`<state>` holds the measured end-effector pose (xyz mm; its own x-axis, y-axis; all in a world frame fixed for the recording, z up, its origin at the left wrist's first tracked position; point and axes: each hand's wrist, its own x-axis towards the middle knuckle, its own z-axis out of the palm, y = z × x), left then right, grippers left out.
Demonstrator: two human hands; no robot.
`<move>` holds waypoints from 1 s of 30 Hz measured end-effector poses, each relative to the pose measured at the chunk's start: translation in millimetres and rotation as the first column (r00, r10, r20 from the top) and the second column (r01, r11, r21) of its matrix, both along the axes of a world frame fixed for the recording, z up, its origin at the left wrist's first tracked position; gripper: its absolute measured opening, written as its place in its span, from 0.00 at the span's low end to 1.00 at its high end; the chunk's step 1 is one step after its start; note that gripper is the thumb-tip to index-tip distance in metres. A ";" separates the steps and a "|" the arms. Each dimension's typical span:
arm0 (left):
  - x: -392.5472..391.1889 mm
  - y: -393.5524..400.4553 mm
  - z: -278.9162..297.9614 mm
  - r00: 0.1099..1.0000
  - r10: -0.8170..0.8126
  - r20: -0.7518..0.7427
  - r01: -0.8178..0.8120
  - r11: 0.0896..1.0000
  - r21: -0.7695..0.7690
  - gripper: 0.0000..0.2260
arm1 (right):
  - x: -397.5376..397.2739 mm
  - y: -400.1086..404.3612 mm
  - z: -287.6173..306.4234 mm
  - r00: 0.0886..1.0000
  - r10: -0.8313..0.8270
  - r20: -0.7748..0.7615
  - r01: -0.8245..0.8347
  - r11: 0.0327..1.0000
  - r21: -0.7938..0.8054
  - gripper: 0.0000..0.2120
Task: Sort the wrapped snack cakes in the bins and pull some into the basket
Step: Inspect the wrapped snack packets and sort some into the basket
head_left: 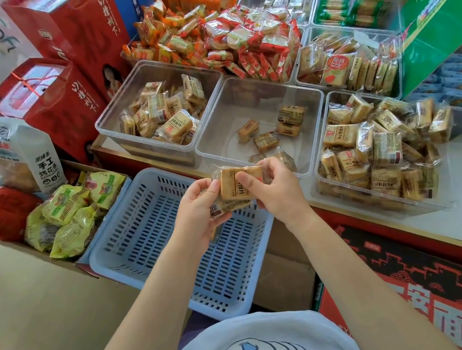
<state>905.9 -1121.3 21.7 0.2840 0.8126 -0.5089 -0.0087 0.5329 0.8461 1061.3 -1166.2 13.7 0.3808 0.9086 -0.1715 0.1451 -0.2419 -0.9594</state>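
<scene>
Both hands hold wrapped snack cakes point(233, 185) over the far edge of an empty blue slotted basket point(155, 242). My left hand point(199, 210) grips a small stack from below and the left. My right hand point(275, 189) pinches the top cake with thumb and fingers. Behind them, a clear middle bin point(217, 134) holds several loose cakes. A clear left bin point(119, 101) is partly filled with cakes. A clear right bin point(347, 201) is heaped with them.
Red gift boxes point(65, 104) stand at the left. Yellow-green snack bags point(74, 213) fill a carton beside the basket. Orange and red snack packs point(218, 36) pile up behind the bins. A green box point(441, 17) leans at the right, and a red carton point(421, 295) lies below the counter.
</scene>
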 end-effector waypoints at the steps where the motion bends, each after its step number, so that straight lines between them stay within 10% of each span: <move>1: 0.2 -0.1 -0.2 1.000 0.005 -0.002 -0.005 1.000 -0.007 0.06 | -0.5 -0.2 0.6 1.000 -0.011 0.006 0.011 1.000 0.005 0.17; 11: -4.8 4.4 -0.7 0.997 0.065 -0.041 -0.069 0.991 -0.117 0.06 | 0.9 6.5 2.6 0.990 -0.120 -0.079 0.109 0.986 -0.127 0.08; 17: -9.0 8.8 3.8 0.976 -0.036 -0.213 0.033 0.999 -0.018 0.07 | 1.5 6.9 10.2 0.944 0.202 0.261 -0.203 0.979 -0.023 0.22; 22: -8.1 10.5 10.4 0.984 -0.028 -0.174 0.024 0.999 -0.027 0.08 | -8.3 9.3 9.5 0.903 0.372 0.217 -0.366 0.928 -0.065 0.33; 30: -16.4 8.6 2.5 0.999 0.025 -0.041 -0.027 0.998 -0.062 0.07 | -0.1 12.2 5.8 0.999 -0.028 0.033 0.027 0.999 0.020 0.22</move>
<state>889.4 -1112.6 24.2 0.2413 0.7858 -0.5695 0.0103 0.5847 0.8112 1061.2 -1154.0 19.4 0.4106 0.9010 -0.1403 0.1704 -0.2270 -0.9589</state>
